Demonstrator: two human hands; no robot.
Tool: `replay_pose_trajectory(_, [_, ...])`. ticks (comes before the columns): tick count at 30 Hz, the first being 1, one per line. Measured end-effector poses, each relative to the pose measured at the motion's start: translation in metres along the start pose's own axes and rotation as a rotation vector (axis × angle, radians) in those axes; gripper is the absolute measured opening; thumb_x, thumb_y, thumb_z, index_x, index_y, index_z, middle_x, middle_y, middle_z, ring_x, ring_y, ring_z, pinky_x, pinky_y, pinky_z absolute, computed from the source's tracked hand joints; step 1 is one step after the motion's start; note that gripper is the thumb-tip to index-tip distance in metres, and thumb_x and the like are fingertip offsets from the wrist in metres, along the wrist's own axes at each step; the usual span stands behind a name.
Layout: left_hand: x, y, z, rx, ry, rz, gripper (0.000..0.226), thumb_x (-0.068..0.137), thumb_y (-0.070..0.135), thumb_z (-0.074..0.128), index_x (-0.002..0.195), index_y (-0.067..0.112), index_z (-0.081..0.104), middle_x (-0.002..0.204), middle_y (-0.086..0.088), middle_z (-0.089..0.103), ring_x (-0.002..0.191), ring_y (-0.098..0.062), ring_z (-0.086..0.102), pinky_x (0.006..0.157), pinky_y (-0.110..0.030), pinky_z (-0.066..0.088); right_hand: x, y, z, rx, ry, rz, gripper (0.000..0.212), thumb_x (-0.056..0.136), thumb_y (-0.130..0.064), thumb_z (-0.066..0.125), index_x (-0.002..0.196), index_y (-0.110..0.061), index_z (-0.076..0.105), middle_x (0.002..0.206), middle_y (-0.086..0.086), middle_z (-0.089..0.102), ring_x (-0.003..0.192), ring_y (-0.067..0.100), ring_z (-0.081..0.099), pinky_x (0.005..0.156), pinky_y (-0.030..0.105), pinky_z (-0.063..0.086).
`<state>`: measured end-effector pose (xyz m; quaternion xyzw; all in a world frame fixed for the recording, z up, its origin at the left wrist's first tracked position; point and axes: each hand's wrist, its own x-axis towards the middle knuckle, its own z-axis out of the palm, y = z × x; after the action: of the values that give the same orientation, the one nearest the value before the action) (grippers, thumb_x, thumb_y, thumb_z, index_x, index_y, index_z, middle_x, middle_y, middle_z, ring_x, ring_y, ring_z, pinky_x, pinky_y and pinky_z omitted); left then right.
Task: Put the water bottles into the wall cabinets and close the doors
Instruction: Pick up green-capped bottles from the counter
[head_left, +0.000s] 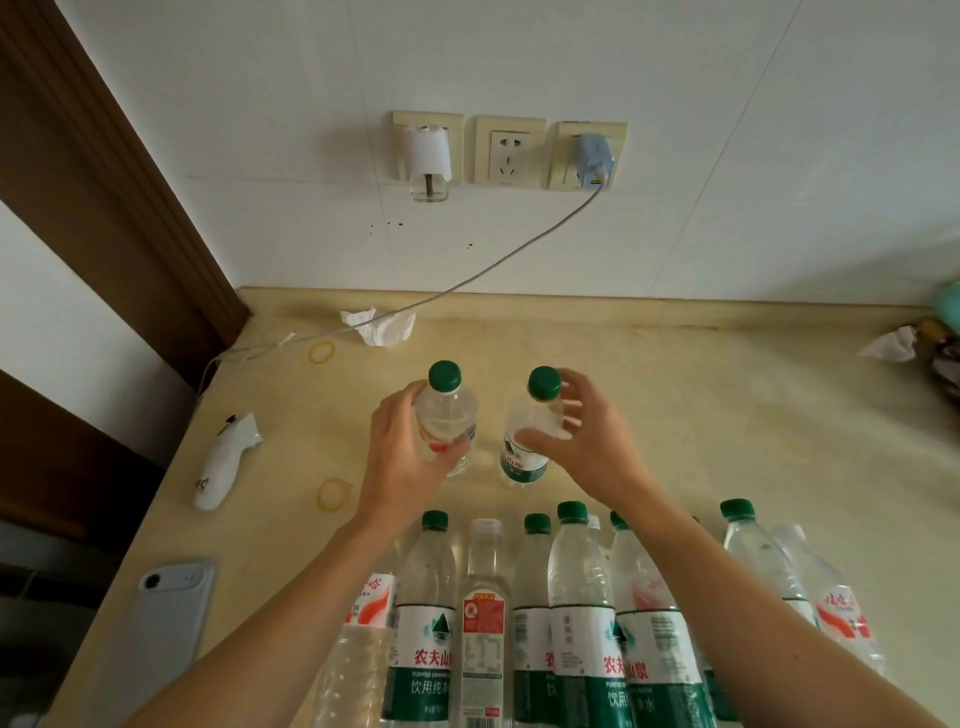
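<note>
while both arms reach over the near row of bottles, each hand has one bottle on the worktop (675, 405).
landmark: row of bottles (582, 613), upright along the near edge of the worktop, most with green caps.
left hand (410, 457): just beyond the row, fingers and thumb wrapped round the body of the left bottle (448, 415), grasping it.
left bottle: upright, clear, green cap, red mark on its label.
right hand (582, 441): beyond the row, thumb and fingers curled round the shoulder of the right bottle (527, 441), grasping it.
right bottle: beside the left one, not touching it, leaning slightly, green and white label.
rubber bands: one (333, 492) left of the row, another (322, 352) farther off toward the wall.
phone (166, 618): left of the row, face down.
crumpled tissue (382, 325): far beyond the row, by the wall.
</note>
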<state>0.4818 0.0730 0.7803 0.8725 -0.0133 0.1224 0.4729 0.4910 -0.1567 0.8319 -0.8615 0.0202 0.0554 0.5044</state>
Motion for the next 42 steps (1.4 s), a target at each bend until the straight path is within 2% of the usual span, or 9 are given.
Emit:
replay_pose_trajectory(5, [-0.007, -0.011, 0.014, -0.159, -0.062, -0.254, 0.082, 0.069, 0.035, 0.092, 0.135, 0.034, 0.043, 0.132, 0.012, 0.053, 0.125, -0.013, 0.052, 0.106, -0.039, 0.047, 0.01, 0.032, 0.018, -0.008, -0.133, 0.156, 0.086, 0.065, -0.024, 0.095, 0.137, -0.025, 0.047, 0.124, -0.006, 0.063, 0.113, 0.018, 0.064, 0.1, 0.048, 0.054])
replay_pose_trajectory(10, [-0.003, -0.009, 0.019, -0.203, -0.036, -0.281, 0.072, 0.069, 0.028, 0.092, 0.123, 0.033, 0.045, 0.119, 0.014, 0.059, 0.11, -0.004, 0.059, 0.095, -0.034, 0.052, 0.017, 0.038, 0.023, 0.029, -0.08, 0.171, 0.072, 0.064, -0.023, 0.094, 0.126, -0.025, 0.058, 0.119, -0.006, 0.068, 0.109, 0.02, 0.066, 0.096, 0.05, 0.056])
replay_pose_trajectory(19, [-0.007, 0.025, 0.033, -0.278, 0.007, -0.199, 0.063, 0.072, 0.02, 0.09, 0.122, 0.021, 0.052, 0.117, 0.011, 0.062, 0.109, -0.012, 0.063, 0.094, -0.029, 0.053, -0.03, 0.017, -0.025, 0.203, 0.208, 0.104, 0.057, 0.067, -0.026, 0.093, 0.116, -0.03, 0.063, 0.106, -0.015, 0.074, 0.097, 0.004, 0.071, 0.079, 0.023, 0.059])
replay_pose_trajectory(23, [-0.009, 0.085, 0.038, -0.35, 0.011, -0.092, 0.064, 0.071, 0.029, 0.091, 0.122, 0.028, 0.053, 0.113, 0.022, 0.061, 0.103, 0.011, 0.059, 0.081, -0.006, 0.047, -0.056, -0.007, -0.068, 0.222, 0.283, 0.032, 0.062, 0.071, -0.028, 0.092, 0.124, -0.028, 0.06, 0.113, -0.015, 0.071, 0.099, 0.002, 0.067, 0.074, 0.017, 0.054])
replay_pose_trajectory(27, [-0.013, 0.164, 0.029, -0.411, 0.032, 0.032, 0.059, 0.071, 0.042, 0.088, 0.118, 0.044, 0.053, 0.109, 0.027, 0.064, 0.101, 0.01, 0.059, 0.079, -0.008, 0.045, -0.078, -0.036, -0.113, 0.258, 0.364, -0.094, 0.063, 0.072, -0.033, 0.09, 0.126, -0.028, 0.059, 0.11, -0.019, 0.069, 0.099, -0.001, 0.065, 0.066, 0.011, 0.051])
replay_pose_trajectory(33, [-0.02, 0.302, 0.011, -0.498, 0.097, 0.216, 0.057, 0.071, 0.05, 0.086, 0.12, 0.048, 0.056, 0.111, 0.028, 0.065, 0.101, 0.014, 0.059, 0.084, -0.02, 0.047, -0.124, -0.09, -0.201, 0.355, 0.459, -0.363, 0.052, 0.075, -0.033, 0.087, 0.121, -0.033, 0.063, 0.105, -0.026, 0.072, 0.095, -0.006, 0.068, 0.071, 0.009, 0.054])
replay_pose_trajectory(35, [-0.022, 0.346, 0.003, -0.515, 0.136, 0.3, 0.049, 0.07, 0.051, 0.085, 0.111, 0.049, 0.059, 0.105, 0.022, 0.068, 0.098, 0.006, 0.063, 0.08, -0.023, 0.051, -0.137, -0.113, -0.231, 0.389, 0.474, -0.468, 0.05, 0.077, -0.032, 0.086, 0.122, -0.032, 0.063, 0.107, -0.021, 0.073, 0.097, -0.001, 0.069, 0.073, 0.011, 0.055])
replay_pose_trajectory(38, [-0.023, 0.405, -0.012, -0.556, 0.151, 0.379, 0.041, 0.068, 0.051, 0.084, 0.102, 0.038, 0.064, 0.099, 0.007, 0.072, 0.095, -0.017, 0.068, 0.083, -0.048, 0.058, -0.155, -0.149, -0.273, 0.428, 0.513, -0.609, 0.049, 0.079, -0.028, 0.085, 0.122, -0.027, 0.063, 0.107, -0.018, 0.074, 0.096, 0.002, 0.07, 0.074, 0.015, 0.055])
replay_pose_trajectory(42, [-0.023, 0.474, -0.037, -0.584, 0.169, 0.519, 0.036, 0.075, 0.046, 0.084, 0.106, 0.037, 0.069, 0.101, 0.01, 0.076, 0.093, -0.016, 0.072, 0.082, -0.051, 0.06, -0.175, -0.198, -0.328, 0.464, 0.554, -0.776, 0.044, 0.082, -0.03, 0.082, 0.122, -0.024, 0.064, 0.105, -0.017, 0.075, 0.097, 0.002, 0.071, 0.075, 0.016, 0.055])
